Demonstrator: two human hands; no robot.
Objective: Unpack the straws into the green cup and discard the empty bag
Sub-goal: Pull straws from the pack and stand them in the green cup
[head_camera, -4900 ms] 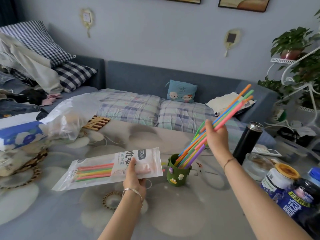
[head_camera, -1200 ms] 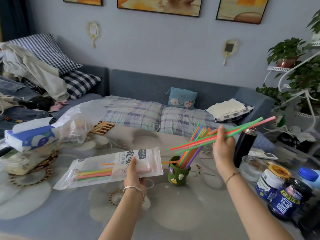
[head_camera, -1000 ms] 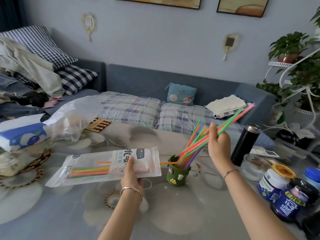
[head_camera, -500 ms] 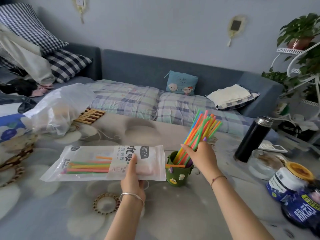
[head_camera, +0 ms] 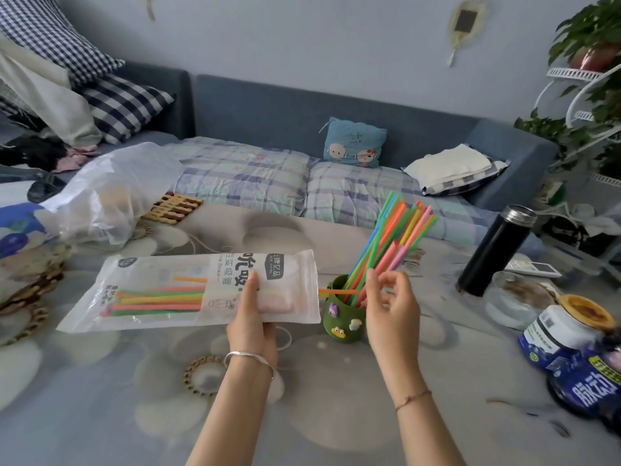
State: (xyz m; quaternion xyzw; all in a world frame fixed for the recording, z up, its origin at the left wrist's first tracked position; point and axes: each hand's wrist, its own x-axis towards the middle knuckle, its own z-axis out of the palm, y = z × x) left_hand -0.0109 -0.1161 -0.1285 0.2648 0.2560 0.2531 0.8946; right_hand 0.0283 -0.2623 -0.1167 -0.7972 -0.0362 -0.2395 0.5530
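Note:
A small green cup (head_camera: 339, 322) with little figures on its side stands mid-table, holding a leaning bunch of coloured straws (head_camera: 391, 240). My left hand (head_camera: 250, 317) grips the white straw bag (head_camera: 188, 290) flat above the table, left of the cup. Several straws (head_camera: 158, 299) still lie inside the bag, and one orange straw (head_camera: 337, 291) pokes out of its open right end. My right hand (head_camera: 391, 302) hovers just right of the cup with fingers apart, fingertips by the straws' lower part and holding nothing.
A black flask (head_camera: 494, 250), a glass dish (head_camera: 519, 299) and two dark jars (head_camera: 568, 334) crowd the table's right side. A crumpled clear plastic bag (head_camera: 111, 196) and a tissue pack (head_camera: 16, 227) sit at the left. A sofa lies behind the table.
My right hand lowered its bundle of straws into the green cup and let go, then dropped beside the cup. The left hand kept holding the bag.

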